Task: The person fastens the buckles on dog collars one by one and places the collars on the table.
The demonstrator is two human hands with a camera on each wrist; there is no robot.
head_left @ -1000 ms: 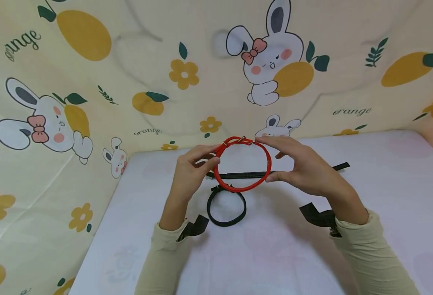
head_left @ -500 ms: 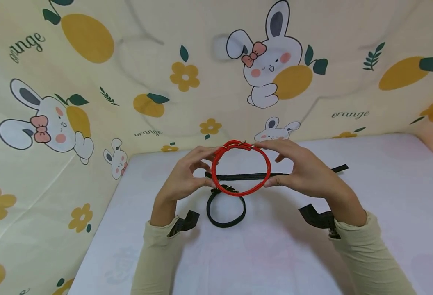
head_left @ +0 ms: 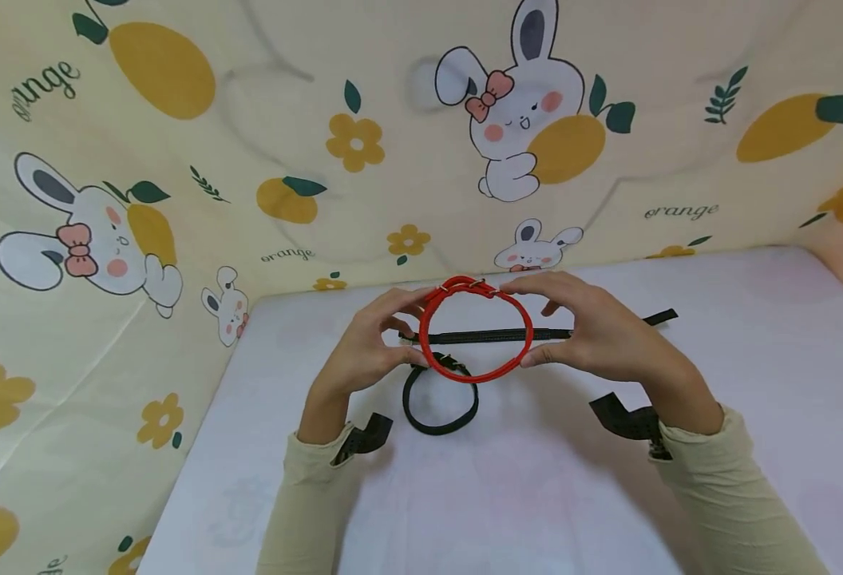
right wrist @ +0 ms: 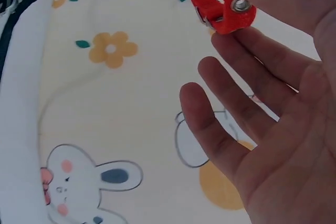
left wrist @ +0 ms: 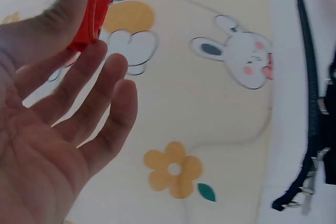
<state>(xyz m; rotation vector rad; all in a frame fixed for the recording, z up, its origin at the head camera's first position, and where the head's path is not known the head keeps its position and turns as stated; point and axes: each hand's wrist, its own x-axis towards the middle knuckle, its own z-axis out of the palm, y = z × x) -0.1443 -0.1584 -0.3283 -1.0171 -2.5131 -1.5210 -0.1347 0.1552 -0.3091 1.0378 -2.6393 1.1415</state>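
A red collar point(head_left: 459, 284), buckled into a ring with metal fittings along its top, is held up above the table between both hands. My left hand point(head_left: 360, 347) grips its left side, fingers at the upper edge and thumb near the bottom. On the other side my right hand point(head_left: 604, 329) does the same, fingertips at the top and thumb at the lower right. In the right wrist view a metal eyelet shows on the red collar point(right wrist: 239, 20); the other fingers spread loosely below it. Behind the ring lies a straight black strap point(head_left: 489, 336). A black collar point(head_left: 436, 430) closed in a loop lies just below.
The white table point(head_left: 522, 495) reaches back to a cream cloth point(head_left: 364, 64) printed with rabbits, oranges and flowers. Black bands point(head_left: 626, 419) stick out from both sleeve cuffs. The right forearm crosses near the far end of the black strap.
My left thumb has moved from the ring's upper left side down to its lower left, and the left wrist has shifted left. The ring has dropped slightly; my right hand keeps its hold.
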